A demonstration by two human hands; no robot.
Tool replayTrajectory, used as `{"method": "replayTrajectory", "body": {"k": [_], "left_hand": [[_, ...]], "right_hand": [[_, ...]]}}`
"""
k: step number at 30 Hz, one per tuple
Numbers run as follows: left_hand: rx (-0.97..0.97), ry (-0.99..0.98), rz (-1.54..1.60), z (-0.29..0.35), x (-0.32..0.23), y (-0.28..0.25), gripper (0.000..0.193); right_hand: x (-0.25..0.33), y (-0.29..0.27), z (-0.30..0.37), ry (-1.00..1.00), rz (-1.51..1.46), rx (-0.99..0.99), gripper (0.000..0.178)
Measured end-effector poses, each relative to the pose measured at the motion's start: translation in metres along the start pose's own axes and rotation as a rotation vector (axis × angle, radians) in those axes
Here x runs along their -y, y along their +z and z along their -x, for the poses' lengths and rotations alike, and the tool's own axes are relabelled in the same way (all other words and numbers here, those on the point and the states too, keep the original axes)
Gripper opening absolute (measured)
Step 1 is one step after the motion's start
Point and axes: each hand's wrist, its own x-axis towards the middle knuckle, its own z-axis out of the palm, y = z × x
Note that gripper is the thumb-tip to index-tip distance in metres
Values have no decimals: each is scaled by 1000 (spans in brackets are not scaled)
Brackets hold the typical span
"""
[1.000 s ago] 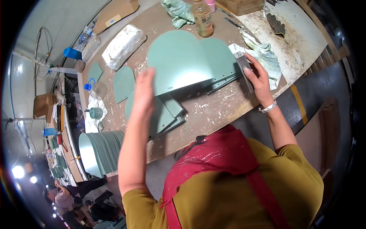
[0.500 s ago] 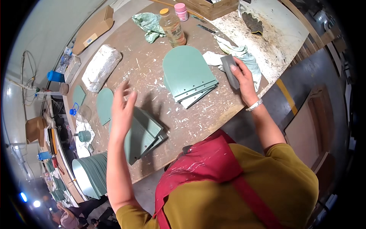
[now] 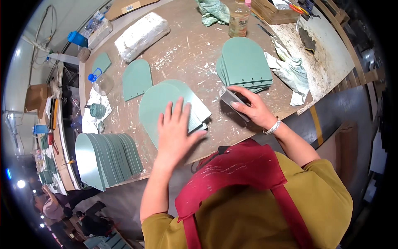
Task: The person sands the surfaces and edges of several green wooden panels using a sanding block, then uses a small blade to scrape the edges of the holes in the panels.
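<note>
My left hand [image 3: 176, 130] lies flat, fingers spread, on top of a stack of green arch-shaped boards [image 3: 163, 103] near the table's front edge. My right hand [image 3: 253, 108] grips a grey sanding block [image 3: 232, 101] just right of that stack, its lower end resting on the brown table [image 3: 186, 50]. A second stack of green arch boards [image 3: 244, 64] with small holes lies behind the right hand.
A fanned row of green boards [image 3: 105, 157] hangs over the table's left front. A single board [image 3: 137, 79], a white wrapped bundle [image 3: 141, 35], a plastic bottle [image 3: 239, 18], crumpled rags [image 3: 290, 74] and a wooden box [image 3: 273, 10] lie farther back. People stand at lower left.
My left hand has come down flat onto the nearer stack. My right hand with the block has moved from the far stack toward the nearer one.
</note>
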Motion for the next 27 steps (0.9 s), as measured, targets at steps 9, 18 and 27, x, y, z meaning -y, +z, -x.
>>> {"method": "replayTrajectory", "body": {"k": [9,18,27], "left_hand": [[-246,190,-60,20,15,42,50],[-220,-174,8,-16,80,15,67],[-279,-156,-115,-67,85,22,51]], "right_hand": [[2,17,-7,135,-80,-86,45],[12,47,-29,340,-237,-32,48],[10,42,-42,49,177,5,52]]}}
